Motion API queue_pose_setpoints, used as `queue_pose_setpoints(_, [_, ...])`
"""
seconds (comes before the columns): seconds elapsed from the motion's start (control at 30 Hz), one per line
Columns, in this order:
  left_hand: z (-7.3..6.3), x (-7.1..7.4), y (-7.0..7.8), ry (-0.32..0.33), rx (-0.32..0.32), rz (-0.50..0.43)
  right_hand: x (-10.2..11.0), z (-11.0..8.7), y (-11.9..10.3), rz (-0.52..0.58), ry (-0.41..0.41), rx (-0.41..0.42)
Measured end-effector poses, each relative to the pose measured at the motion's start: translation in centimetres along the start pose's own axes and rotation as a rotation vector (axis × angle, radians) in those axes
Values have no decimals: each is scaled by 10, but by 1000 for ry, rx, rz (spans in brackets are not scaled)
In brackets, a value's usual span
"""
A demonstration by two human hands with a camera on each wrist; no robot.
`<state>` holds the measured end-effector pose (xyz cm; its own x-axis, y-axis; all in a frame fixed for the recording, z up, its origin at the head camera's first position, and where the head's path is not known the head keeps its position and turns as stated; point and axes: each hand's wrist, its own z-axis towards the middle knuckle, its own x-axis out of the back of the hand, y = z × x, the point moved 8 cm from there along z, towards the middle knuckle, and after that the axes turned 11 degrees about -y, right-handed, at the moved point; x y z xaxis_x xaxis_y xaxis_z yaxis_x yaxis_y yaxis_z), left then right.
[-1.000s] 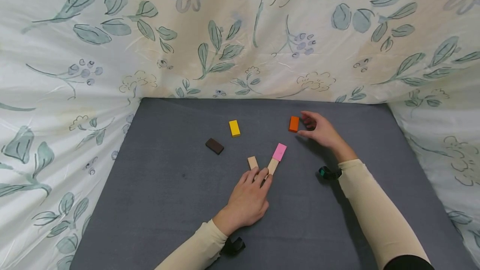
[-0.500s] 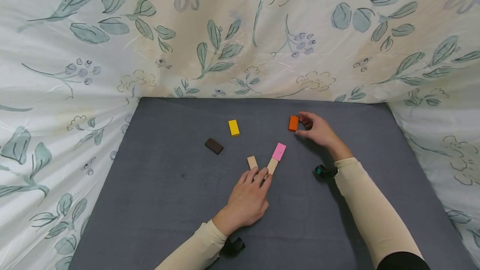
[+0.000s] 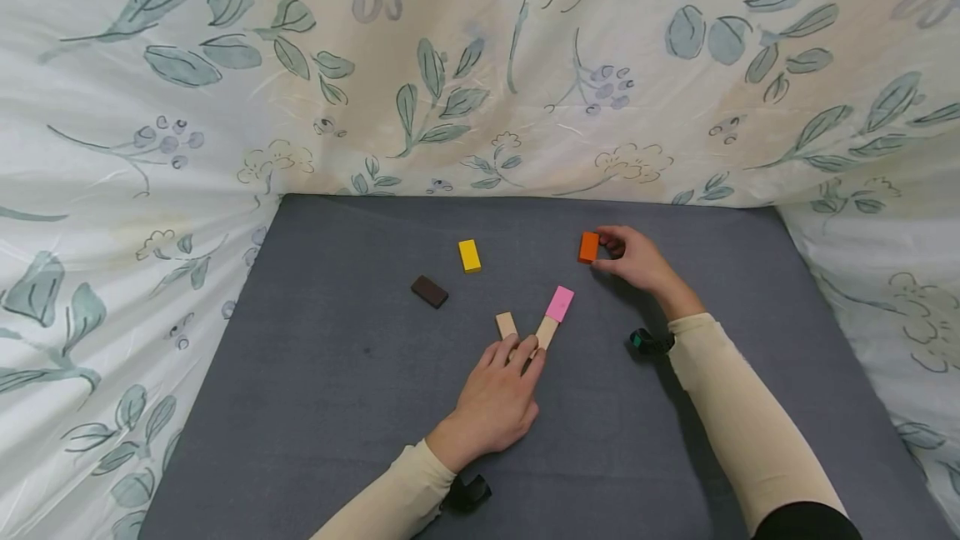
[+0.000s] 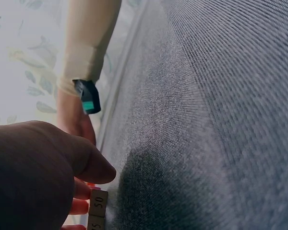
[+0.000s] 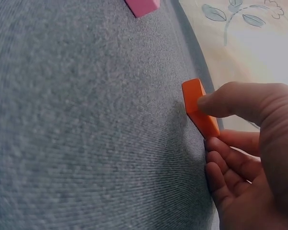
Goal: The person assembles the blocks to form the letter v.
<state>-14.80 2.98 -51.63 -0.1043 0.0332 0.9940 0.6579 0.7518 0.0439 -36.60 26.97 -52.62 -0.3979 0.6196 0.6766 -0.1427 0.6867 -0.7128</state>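
My right hand [image 3: 633,259] is at the right side of an orange block [image 3: 588,247] that lies flat on the grey cloth. In the right wrist view, the thumb lies on one end of the orange block [image 5: 200,109] and the index finger meets its other end, pinching it. My left hand [image 3: 492,398] rests with extended fingertips on plain wooden blocks [image 3: 547,332], partly covering them. One wooden block [image 4: 98,203] shows a printed "50" in the left wrist view. A pink block [image 3: 558,304] touches the upper end of the right-hand wooden piece.
A yellow block [image 3: 469,256] and a dark brown block [image 3: 430,292] lie left of centre, apart from each other. Another wooden block [image 3: 506,324] stands out beyond the left fingertips. Floral fabric [image 3: 525,65] rises behind the grey cloth [image 3: 322,407] and along its sides.
My right hand has moved slightly left, and its thumb and index finger have come in against the orange block. The left hand and the other blocks stay where they were.
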Motion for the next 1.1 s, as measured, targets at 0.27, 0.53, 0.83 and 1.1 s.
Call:
queue_pose_setpoints(0.27, [1,0,-1,12,-3,3,1,1,3,-6,12,-20])
queue_pose_setpoints(0.53, [1,1,0,21,-10,12,2,-2,3,0,17,-27])
queue_pose_setpoints(0.83, [2,-1,0,-3,-2,12,2,-3,2,-3,42,-39])
queue_pose_setpoints(1.1, [1,-2,-1,-7,3,9,2,-5,4,-8,60,-50])
